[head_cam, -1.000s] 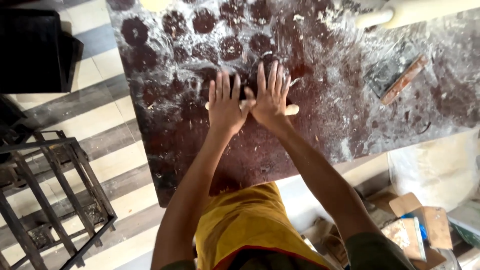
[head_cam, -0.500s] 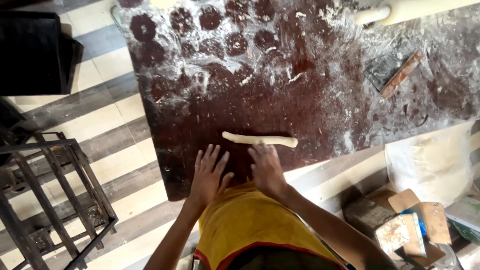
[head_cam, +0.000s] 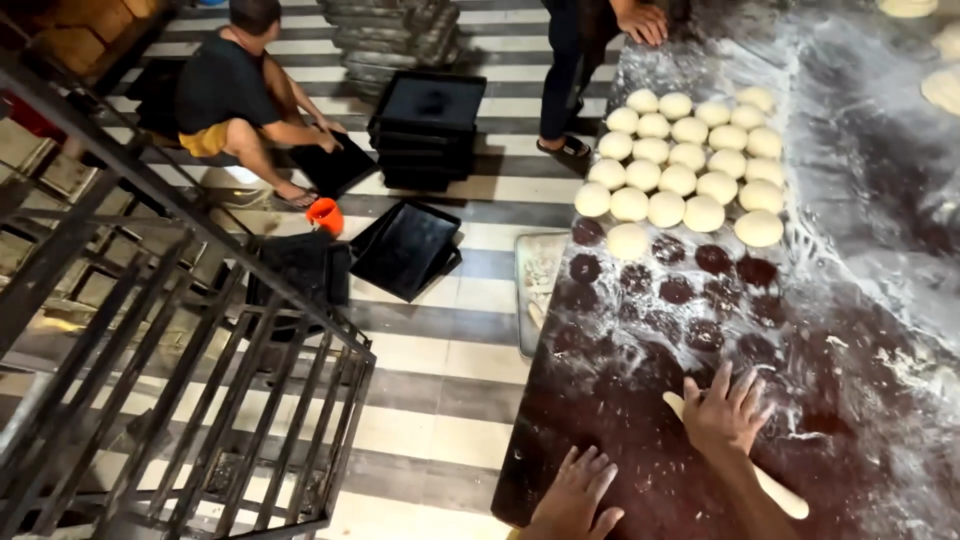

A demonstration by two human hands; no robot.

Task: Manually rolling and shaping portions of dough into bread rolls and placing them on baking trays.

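A long thin roll of pale dough lies on the dark floured table, running from near the table's middle toward the lower right. My right hand lies flat on the roll with fingers spread, covering its upper part. My left hand rests flat on the bare table near the front edge, fingers apart, a little left of the roll and holding nothing. Farther up the table sit several round dough balls in rows, with dark round marks in the flour below them.
A black metal rack stands at the left on the striped floor. Black baking trays are stacked and spread on the floor. One person crouches by the trays; another person stands at the table's far end. An orange cup sits nearby.
The camera has swung up and left, bringing the floor, trays and other people into sight. My right hand has gone back onto the dough roll; my left hand stays off it.
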